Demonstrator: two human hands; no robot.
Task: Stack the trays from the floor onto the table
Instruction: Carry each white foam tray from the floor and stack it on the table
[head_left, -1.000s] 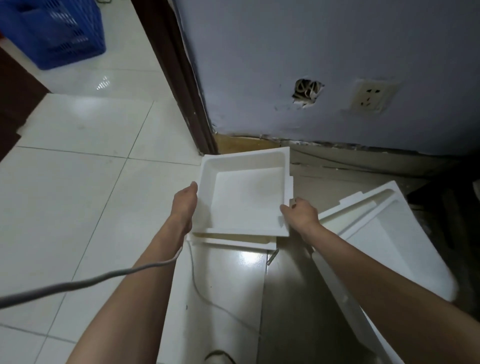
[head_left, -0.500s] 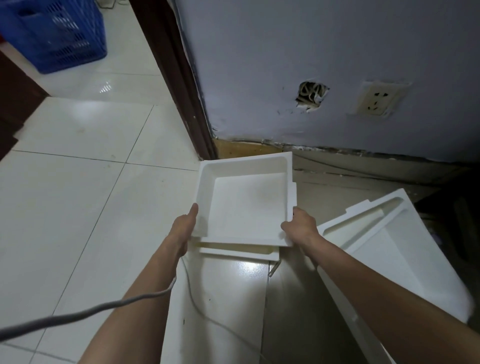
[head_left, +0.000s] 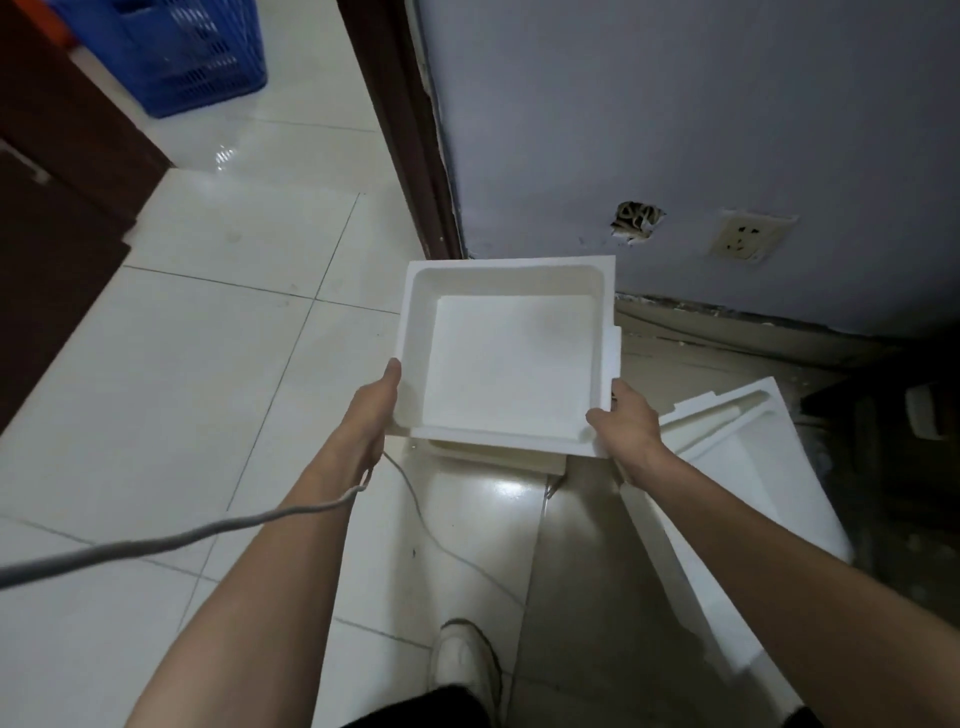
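A square white foam tray (head_left: 511, 358) hangs in the air in front of me, open side up. My left hand (head_left: 376, 410) grips its left wall and my right hand (head_left: 621, 423) grips its near right corner. Under it, a second white tray (head_left: 493, 452) lies on the floor with only its near edge showing. A larger white foam tray (head_left: 748, 467) lies tilted on the floor at the right, partly behind my right forearm. No table is in view.
A grey wall with a socket (head_left: 745, 236) and a hole (head_left: 636, 221) stands just behind the tray. A dark door frame (head_left: 410, 130) is at its left, a blue crate (head_left: 182, 57) beyond. A grey cable (head_left: 156, 545) hangs by my left wrist. My shoe (head_left: 465, 660) is below.
Both hands closed on the top tray and lifted it off the one beneath. The view rose and pulled back, showing more floor and my shoe.
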